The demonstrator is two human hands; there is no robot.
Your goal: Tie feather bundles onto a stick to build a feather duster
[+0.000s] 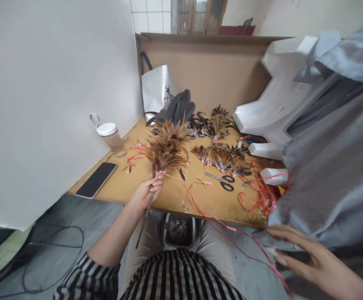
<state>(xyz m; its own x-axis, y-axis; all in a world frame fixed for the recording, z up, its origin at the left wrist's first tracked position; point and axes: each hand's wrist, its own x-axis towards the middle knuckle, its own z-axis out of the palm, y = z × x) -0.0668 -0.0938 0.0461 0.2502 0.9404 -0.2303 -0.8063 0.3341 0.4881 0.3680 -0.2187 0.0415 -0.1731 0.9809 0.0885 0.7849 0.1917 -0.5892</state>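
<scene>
Presently, in the head view, the left hand (150, 189) is closed around the thin stick (142, 233) of a feather bundle (167, 146), just beneath the feathers, above the near edge of the surface (175, 202). The right hand (328, 262) is well apart, low and to the right, its fingers partly spread; whether it grips something, I cannot tell. Between them, a red ribbon (231, 228) goes slantwise from the feathers' base to beside the right fingertips. The bundle's long axis runs away from the person: feathers point forward, leaning slightly right, while the bare stick end points back toward the lap.
</scene>
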